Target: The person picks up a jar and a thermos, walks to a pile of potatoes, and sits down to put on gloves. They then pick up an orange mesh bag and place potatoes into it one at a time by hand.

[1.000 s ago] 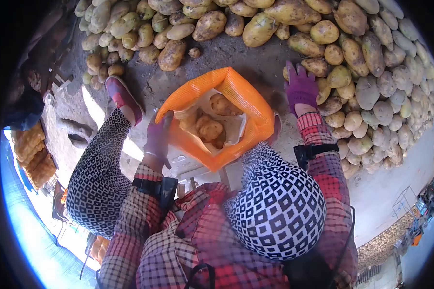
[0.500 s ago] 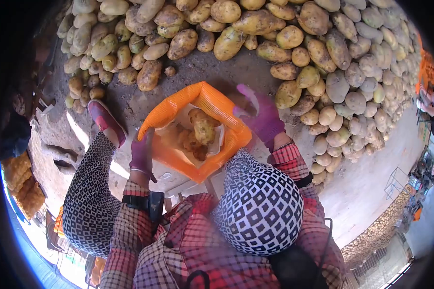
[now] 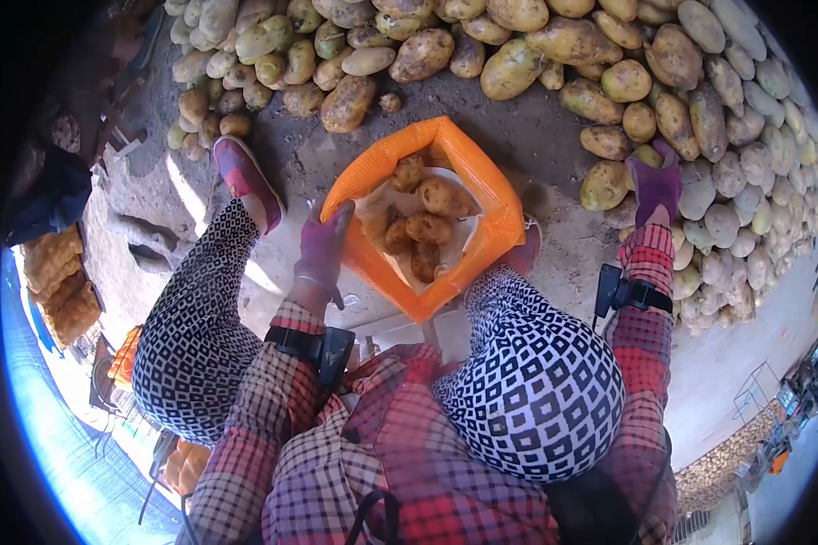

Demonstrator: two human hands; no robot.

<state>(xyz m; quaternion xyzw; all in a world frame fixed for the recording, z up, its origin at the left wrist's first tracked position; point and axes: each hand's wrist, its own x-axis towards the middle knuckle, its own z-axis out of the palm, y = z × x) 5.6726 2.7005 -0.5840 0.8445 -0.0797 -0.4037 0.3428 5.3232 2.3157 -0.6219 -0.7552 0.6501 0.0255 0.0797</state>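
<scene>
Left hand (image 3: 323, 247): purple-gloved, pinching left rim of orange mesh sack (image 3: 483, 168). Right hand (image 3: 656, 186): fingers bent over a potato (image 3: 647, 155) in the potato pile (image 3: 736, 173), right of sack; can't tell if gripped. Sack between the two shoes (image 3: 245, 182), mouth wide, pale lining (image 3: 463, 250), several dirt-marked brown tubers (image 3: 443, 196) inside.

Left arm (image 3: 273, 400) slants forward, the purple-gloved left hand (image 3: 323, 243) curled at the fingers (image 3: 344, 213); the right arm (image 3: 643, 341) — stretched farther outward — ends in the right hand (image 3: 656, 186) (likewise gloved), back upward.
</scene>
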